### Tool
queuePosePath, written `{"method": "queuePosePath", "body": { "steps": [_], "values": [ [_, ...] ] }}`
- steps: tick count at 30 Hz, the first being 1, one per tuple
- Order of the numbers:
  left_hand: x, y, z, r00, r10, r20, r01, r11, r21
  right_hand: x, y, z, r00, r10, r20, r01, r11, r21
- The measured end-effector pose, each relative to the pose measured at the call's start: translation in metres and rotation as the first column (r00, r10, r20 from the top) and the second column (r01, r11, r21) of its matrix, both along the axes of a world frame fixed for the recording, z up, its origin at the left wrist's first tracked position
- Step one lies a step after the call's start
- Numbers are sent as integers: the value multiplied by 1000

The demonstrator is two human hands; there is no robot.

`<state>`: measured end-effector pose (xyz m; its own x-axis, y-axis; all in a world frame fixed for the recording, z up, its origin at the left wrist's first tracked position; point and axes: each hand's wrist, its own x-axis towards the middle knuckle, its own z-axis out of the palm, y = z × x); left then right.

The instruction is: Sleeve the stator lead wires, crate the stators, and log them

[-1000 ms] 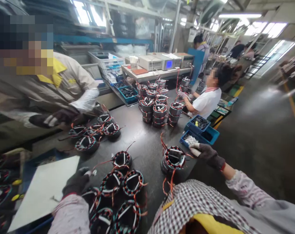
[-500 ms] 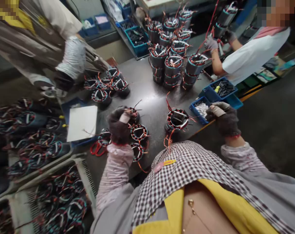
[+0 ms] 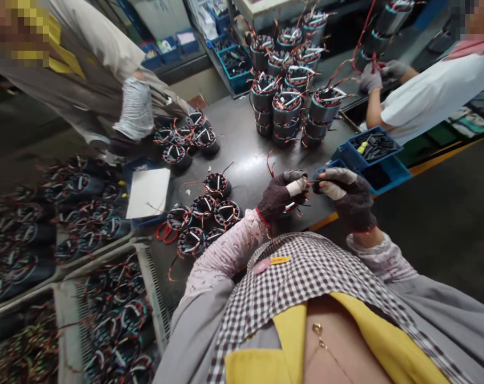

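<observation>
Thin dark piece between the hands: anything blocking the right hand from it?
Nothing visible: the thin dark piece shows in the narrow gap between the left hand and right hand, with no other thing in between. Contact itself is too small to tell.

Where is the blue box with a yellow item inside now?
In the head view, the blue box is on the right, at the edge of the table, just beyond the right hand.

We've dk brn gloves w/ red cuffs, pale patterned oversleeves, grey jkt, yel. collar, dk/wht chk apron.
</observation>
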<state>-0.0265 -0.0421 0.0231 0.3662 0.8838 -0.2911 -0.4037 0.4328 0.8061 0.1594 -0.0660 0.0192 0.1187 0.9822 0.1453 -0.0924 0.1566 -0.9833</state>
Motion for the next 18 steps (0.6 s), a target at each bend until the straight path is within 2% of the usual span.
{"method": "queuePosePath", "body": {
  "steps": [3,5,8,9,10,11,12,14,15,16,17,18],
  "values": [
    [6,1,-5,999,-39,-35,40,999,31,9,-3,-6,999,22,-39,-23,999,-48],
    [10,5,-12,997,-35,-72,39,997,64,12,-2,-9,999,-8,-38,6,999,-33],
    [12,12,-23,967,112,-227,-66,977,201,18,3,-15,990,-116,-75,116,993,-13],
    [11,14,-25,937,164,-309,-78,958,274,21,4,-17,983,-158,-88,157,987,-16],
    [8,16,-25,892,186,-412,-38,939,341,24,4,-20,978,-188,-91,187,982,-24],
    [6,17,-24,826,173,-537,56,922,383,27,3,-24,977,-198,-83,196,980,-38],
    [4,17,-21,727,136,-673,188,904,385,30,1,-28,979,-191,-67,188,981,-58],
    [2,16,-13,440,53,-896,455,847,274,32,-5,-36,987,-158,-35,154,982,-111],
    [2,15,-9,290,42,-956,543,816,200,33,-9,-40,988,-155,-26,150,979,-137],
    [3,14,-6,168,50,-984,597,790,142,33,-13,-43,986,-166,-23,160,974,-158],
    [4,13,-3,87,61,-994,630,769,103,32,-16,-46,983,-183,-21,176,969,-175],
    [6,12,-1,40,71,-997,650,756,80,31,-19,-48,980,-196,-20,189,964,-189]
  ]
}}
